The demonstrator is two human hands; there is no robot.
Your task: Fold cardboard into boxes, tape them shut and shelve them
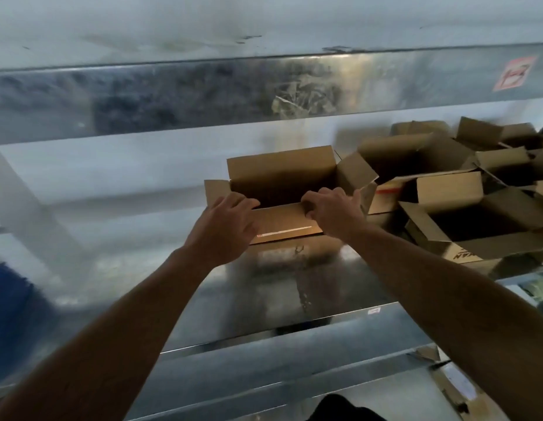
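An open-topped brown cardboard box (282,174) stands on a shiny metal shelf (264,299), its flaps spread outward. My left hand (224,229) grips the box's near left corner, with the fingers curled over the rim. My right hand (334,211) grips the near right edge, its fingers hooked over the near flap. Both arms reach forward from the bottom of the view. The inside of the box is dark and looks empty.
Several more open cardboard boxes (464,189) crowd the same shelf to the right, touching the held box's right flap. A metal shelf beam (203,98) runs overhead with a red-and-white sticker (514,73). Another shelf level (294,375) lies below.
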